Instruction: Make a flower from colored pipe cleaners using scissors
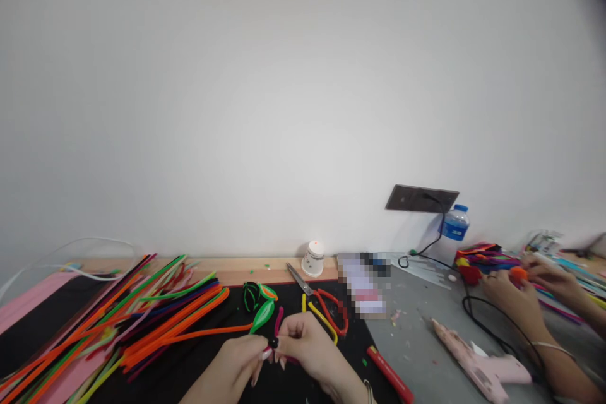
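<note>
At the lower centre of the frame, the left hand (240, 353) and the right hand (307, 344) meet, their fingertips pinching around a magenta pipe cleaner (279, 320), one end of which pokes up beside the right hand's curled fingers. A small black piece (273, 342) shows between the fingertips, too small to make out. Just beyond the left hand lie a green leaf-like loop (263, 315) and a black-and-green coil (251, 297). Near the right hand, on the black mat (353, 360), are a yellow pipe cleaner (324, 324) and red-handled scissors (308, 291), with a white cup (313, 260) behind. Orange pipe cleaners (182, 315) spread across the lower left. At the lower right, a pink glue gun (483, 360) rests on the grey desk (411, 344), and another person's hand (507, 300) is at an orange piece (518, 274). A water bottle (455, 230) stands near the wall (303, 107), right of centre.
</note>
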`<state>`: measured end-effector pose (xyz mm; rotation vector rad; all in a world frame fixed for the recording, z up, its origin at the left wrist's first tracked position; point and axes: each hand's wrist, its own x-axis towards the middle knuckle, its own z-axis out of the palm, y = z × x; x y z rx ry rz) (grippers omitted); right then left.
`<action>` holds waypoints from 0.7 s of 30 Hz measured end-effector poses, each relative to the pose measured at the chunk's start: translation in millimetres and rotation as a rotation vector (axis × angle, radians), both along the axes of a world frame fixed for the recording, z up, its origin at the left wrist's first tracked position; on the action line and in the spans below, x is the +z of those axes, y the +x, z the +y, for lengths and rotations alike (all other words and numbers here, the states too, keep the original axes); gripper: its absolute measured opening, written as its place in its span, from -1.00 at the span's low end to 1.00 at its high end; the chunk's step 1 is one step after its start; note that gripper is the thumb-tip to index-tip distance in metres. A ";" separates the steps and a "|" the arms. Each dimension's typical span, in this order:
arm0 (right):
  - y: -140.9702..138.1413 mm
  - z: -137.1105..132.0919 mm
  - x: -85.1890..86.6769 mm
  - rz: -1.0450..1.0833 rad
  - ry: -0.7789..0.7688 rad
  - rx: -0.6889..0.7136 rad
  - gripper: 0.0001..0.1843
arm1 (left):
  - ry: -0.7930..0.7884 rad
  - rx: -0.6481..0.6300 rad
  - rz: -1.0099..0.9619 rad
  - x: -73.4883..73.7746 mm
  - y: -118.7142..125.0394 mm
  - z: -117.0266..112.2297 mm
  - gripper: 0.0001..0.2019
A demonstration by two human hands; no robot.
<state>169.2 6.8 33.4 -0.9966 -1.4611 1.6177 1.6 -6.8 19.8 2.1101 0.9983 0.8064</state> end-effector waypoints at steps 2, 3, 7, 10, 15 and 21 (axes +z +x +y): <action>2.2 2.0 3.8 0.049 0.006 -0.045 -0.72 | -0.097 0.020 -0.102 1.5 -0.8 0.5 -0.67; 4.0 3.3 5.8 0.076 0.009 -0.076 -0.70 | -0.152 0.039 -0.164 1.6 -1.3 1.0 -0.69; 8.2 7.5 7.2 0.137 0.000 -0.224 -0.68 | -0.349 0.169 -0.440 -6.1 -1.1 5.2 -0.72; 0.4 4.3 1.0 0.078 0.003 -0.183 -0.66 | -0.476 0.176 -0.655 -14.2 2.6 7.6 -0.70; -18.0 -6.9 -5.5 0.036 0.070 -0.129 -0.76 | -0.484 0.150 -0.672 -16.7 4.5 7.5 -0.71; -14.2 -5.0 0.0 -0.077 0.135 -0.165 -0.91 | -0.471 0.295 -0.625 -15.3 -3.8 10.1 -0.75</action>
